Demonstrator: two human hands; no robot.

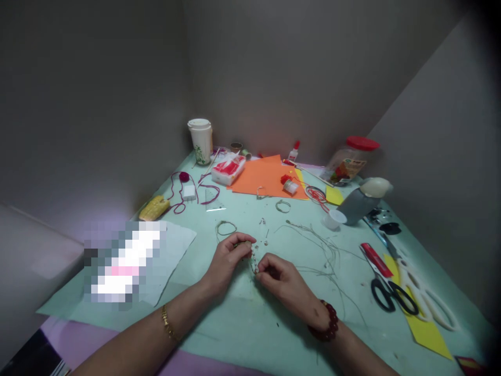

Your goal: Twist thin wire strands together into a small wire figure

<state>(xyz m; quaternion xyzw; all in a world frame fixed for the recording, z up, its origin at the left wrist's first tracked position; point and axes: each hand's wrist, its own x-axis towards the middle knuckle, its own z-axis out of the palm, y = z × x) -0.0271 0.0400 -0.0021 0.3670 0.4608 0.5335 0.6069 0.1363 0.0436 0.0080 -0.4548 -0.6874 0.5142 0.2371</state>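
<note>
Between my two hands runs a short beaded string [254, 256], its small beads light and dark. My left hand [233, 256] pinches its upper end between thumb and fingers. At the lower end, my right hand [279, 274] is closed in a pinch on the same string. Just beyond the fingertips lie a few small loose beads [266, 243]. A coil of thin green cord [226, 227] rests past my left hand. Long loose strands of similar cord [331, 250] spread to the right of my right hand.
Black-handled scissors [393, 296] and white-handled scissors [426, 297] lie at the right by a dark bottle [360, 201]. Orange paper [258, 175], a tissue pack [228, 168] and a white cup [201, 142] are at the back. A paper sheet [176, 245] lies left.
</note>
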